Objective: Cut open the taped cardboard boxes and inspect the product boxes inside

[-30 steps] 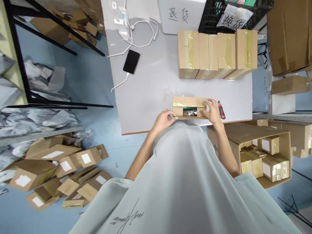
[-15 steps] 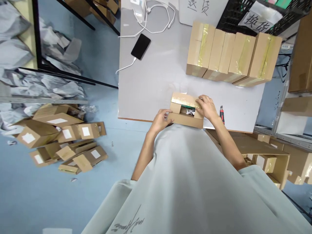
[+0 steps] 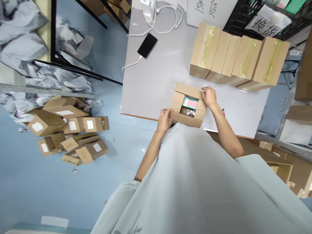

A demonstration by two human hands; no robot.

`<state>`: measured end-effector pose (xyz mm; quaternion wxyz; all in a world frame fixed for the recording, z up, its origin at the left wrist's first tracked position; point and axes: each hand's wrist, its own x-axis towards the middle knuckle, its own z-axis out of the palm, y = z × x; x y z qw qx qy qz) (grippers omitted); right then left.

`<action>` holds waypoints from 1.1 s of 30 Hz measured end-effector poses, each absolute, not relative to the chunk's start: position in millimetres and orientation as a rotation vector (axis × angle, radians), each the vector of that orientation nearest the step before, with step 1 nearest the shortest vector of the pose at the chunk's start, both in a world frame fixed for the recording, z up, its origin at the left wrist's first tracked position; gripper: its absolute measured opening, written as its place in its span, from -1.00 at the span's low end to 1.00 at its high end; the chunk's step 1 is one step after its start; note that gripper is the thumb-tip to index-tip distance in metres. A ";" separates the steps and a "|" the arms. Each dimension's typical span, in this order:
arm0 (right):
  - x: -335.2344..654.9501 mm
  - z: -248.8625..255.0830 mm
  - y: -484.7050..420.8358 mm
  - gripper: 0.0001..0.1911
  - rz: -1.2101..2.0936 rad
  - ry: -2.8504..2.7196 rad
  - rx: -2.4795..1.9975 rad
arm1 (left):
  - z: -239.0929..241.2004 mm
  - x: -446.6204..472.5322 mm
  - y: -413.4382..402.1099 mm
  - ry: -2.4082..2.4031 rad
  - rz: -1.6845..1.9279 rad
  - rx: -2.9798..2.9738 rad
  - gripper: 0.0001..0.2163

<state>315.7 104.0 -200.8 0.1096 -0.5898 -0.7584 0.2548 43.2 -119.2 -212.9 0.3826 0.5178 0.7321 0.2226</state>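
In front of my body, at the table's near edge, is a small cardboard box (image 3: 186,120) with its long flaps lifted apart. Through the gap shows a pink, white and green packet (image 3: 190,103), with a crumpled whitish wad (image 3: 190,112) just nearer to me. My left hand (image 3: 165,120) grips the box at its near left corner, fingers bent over the edge. At the far right corner, my right hand (image 3: 209,96) pinches the edge of the far flap. Behind my right forearm a red and black box cutter (image 3: 223,112) is mostly hidden.
Several taped cartons (image 3: 225,58) stand in a row at the back right, before a black crate (image 3: 240,19). A phone (image 3: 147,45) on a white cable lies at the back left. Opened cartons (image 3: 73,126) litter the floor at left, below grey bags (image 3: 21,35).
The box's far flap has swung up and away from me under my right hand, uncovering the pink and green packet. My left hand stays at the near left corner. The whole view has shifted slightly.
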 end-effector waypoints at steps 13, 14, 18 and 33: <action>272.2 -170.0 -29.5 -0.61 0.662 -2.637 -1.749 | -179.9 86.2 -61.0 1.433 0.283 1.990 -0.68; 272.8 -167.1 -35.2 -0.61 0.656 -2.627 -1.767 | -178.8 88.3 -57.3 1.430 0.227 2.013 -0.70; 289.3 -150.8 -53.7 -0.63 0.639 -2.494 -1.784 | -167.1 69.8 -56.9 1.448 0.193 2.073 -0.71; 340.7 -184.6 -100.8 -0.47 0.634 -2.009 -1.984 | -175.4 -14.0 -68.0 1.631 0.388 1.847 -0.57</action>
